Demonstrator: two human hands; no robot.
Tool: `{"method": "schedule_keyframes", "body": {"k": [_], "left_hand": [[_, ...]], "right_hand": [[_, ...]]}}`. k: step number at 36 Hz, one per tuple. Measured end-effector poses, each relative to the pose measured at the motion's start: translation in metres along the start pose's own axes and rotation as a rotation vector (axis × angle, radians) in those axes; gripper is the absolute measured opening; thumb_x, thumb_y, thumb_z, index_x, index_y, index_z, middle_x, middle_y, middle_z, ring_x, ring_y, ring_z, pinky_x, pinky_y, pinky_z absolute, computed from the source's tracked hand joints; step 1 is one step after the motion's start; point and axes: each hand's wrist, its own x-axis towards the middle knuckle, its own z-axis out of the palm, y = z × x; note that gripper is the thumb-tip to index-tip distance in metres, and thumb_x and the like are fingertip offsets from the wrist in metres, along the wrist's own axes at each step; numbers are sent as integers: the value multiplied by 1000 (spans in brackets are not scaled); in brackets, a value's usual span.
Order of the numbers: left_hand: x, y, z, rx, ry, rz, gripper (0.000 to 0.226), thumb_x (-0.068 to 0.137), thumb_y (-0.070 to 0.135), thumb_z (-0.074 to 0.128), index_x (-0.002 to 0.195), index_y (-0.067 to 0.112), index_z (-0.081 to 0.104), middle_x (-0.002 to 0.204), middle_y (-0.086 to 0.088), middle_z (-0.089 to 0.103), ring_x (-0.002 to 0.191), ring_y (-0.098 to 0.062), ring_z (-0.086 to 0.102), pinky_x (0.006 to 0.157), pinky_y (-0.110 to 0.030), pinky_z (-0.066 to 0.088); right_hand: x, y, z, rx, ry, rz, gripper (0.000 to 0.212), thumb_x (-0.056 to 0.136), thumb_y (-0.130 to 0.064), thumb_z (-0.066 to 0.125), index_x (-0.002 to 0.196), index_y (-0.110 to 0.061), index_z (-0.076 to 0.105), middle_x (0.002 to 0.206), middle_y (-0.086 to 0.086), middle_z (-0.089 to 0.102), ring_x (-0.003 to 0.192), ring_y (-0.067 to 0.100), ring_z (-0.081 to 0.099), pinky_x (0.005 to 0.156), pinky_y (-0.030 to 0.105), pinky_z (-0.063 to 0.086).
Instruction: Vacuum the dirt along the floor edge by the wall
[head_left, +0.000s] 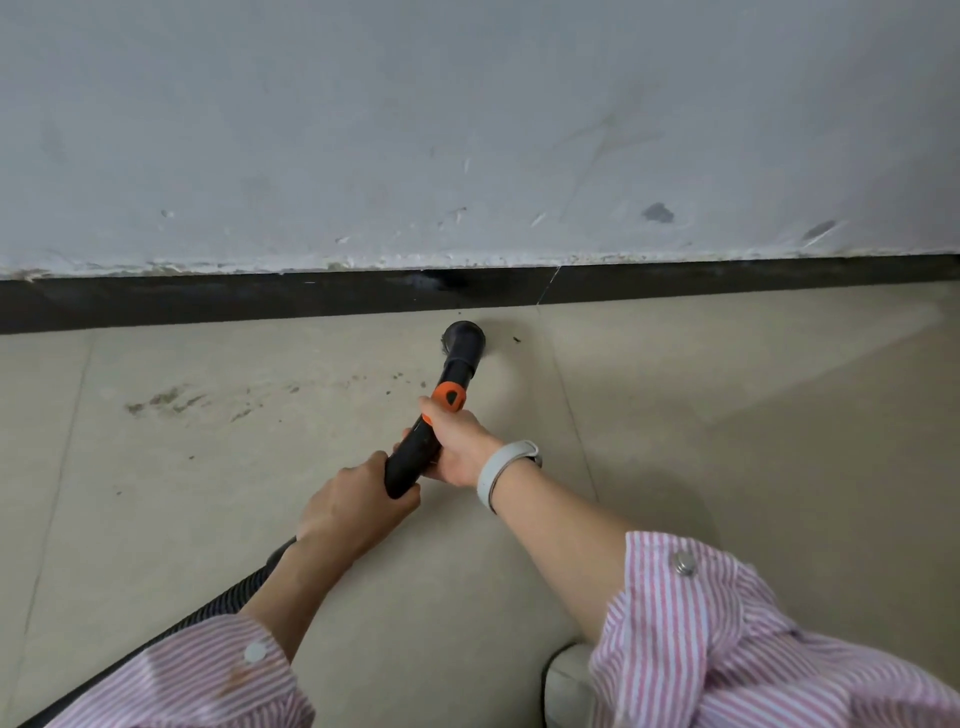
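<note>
Partway through, by the look of it. Round brush nozzle (464, 338) down on the tiled floor (675, 467), just short of the black skirting board (208, 301) at the foot of the grey wall (467, 130). Left hand (353, 501) wrapped around the near end of the black vacuum wand (415, 452); right hand (457, 441) gripping it farther up, just below the orange collar (450, 396). Ribbed hose (228, 597) trailing off near left.

Still to clear: dirt smear (166, 400) well left of the nozzle, scattered specks (395, 376) between, dark crumb (518, 340) just right of the brush.

Open tile left and right along the skirting for sweeping. Pale rounded object (566, 680) on the floor near right, beside the right sleeve; cannot tell what.
</note>
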Motion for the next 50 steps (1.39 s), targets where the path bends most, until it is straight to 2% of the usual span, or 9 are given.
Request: {"method": "schedule_keyframes", "body": {"k": [6,12,20,22,25,28,37,44,50], "left_hand": [[12,29,11,14,-21,62,24,85,46,53,90,23,47,75,4,56,69,-17,58,58,-27,41],[24,57,23,20,-48,99,24,84,45,53,90,22,48,76,3,56,70,-19,58,61,-28,44],[30,76,35,21,-85,149,24,82,45,52,92,23,48,79,2,58,75,-22,60,65,-30,47],[30,80,37,23,-95,168,25,82,46,52,91,23,49,80,1,59,76,-22,61,67,-31,49],[31,87,39,31,-94,196,23,83,45,51,89,24,47,77,3,57,74,-20,59,64,-30,45],[31,91,40,48,-89,213,23,84,46,51,90,25,46,75,5,54,72,-19,58,64,-29,44],[42,72,24,77,-16,166,27,85,48,50,92,22,45,75,3,53,73,-22,57,64,-30,44],[41,40,9,55,52,74,32,86,49,49,96,19,48,77,-1,59,75,-25,62,68,-33,51],[35,22,-5,107,85,63,33,87,51,47,96,19,46,80,-2,59,77,-27,61,69,-33,50]], "right_hand": [[3,-13,-30,52,60,-4,21,94,-29,56,87,-11,46,82,10,60,90,31,61,94,49,50],[4,-26,-60,71,109,-11,23,94,-30,55,86,-11,47,86,10,60,100,31,61,96,49,49],[-1,-29,-85,104,152,-31,22,94,-30,55,86,-10,48,87,11,61,96,31,61,93,46,50],[-5,-29,-91,135,165,-34,22,94,-28,55,86,-10,47,83,10,59,88,29,61,88,43,51],[-8,-27,-98,172,184,-45,22,94,-27,57,87,-9,46,78,10,59,74,25,60,92,45,51],[-8,-27,-101,185,189,-57,22,93,-28,57,87,-9,47,80,11,60,71,25,61,86,43,52],[4,-39,-72,171,124,-67,23,93,-27,57,103,-8,47,83,11,59,74,25,61,81,42,51],[11,-38,-30,45,66,-81,21,95,-29,53,87,-11,47,83,9,60,85,27,61,92,46,50],[12,-31,-9,69,14,-83,19,94,-27,53,88,-10,48,83,10,60,75,26,62,78,41,50]]}}
